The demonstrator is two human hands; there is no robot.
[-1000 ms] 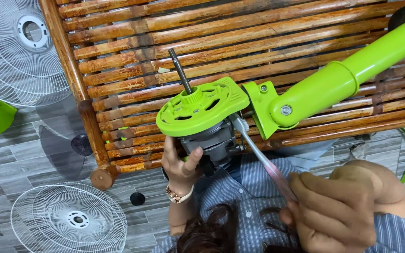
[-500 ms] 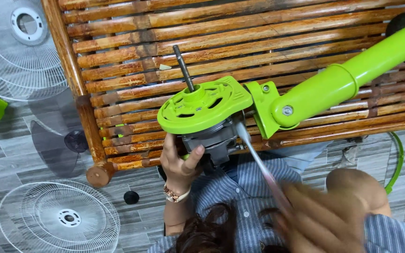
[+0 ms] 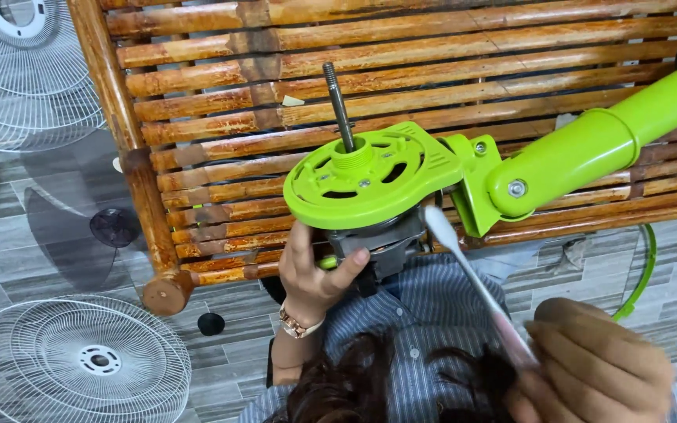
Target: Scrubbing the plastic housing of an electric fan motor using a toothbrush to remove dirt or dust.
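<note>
Head view. The left hand [image 3: 311, 278] grips the grey fan motor [image 3: 378, 243] from below, under the green housing [image 3: 374, 176] over the bamboo bench [image 3: 197, 125]. The right hand [image 3: 597, 368] closes on a toothbrush [image 3: 472, 286], its long axis running up-left, head beside the motor. Since the earlier frame, the brush head has drawn nearer the motor.

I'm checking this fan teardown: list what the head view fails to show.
- Motor: mostly hidden under the green guard mount and behind the left hand.
- Toothbrush handle: blurred, buried in the right hand.
- White grille: cut off by the frame's edge.
</note>
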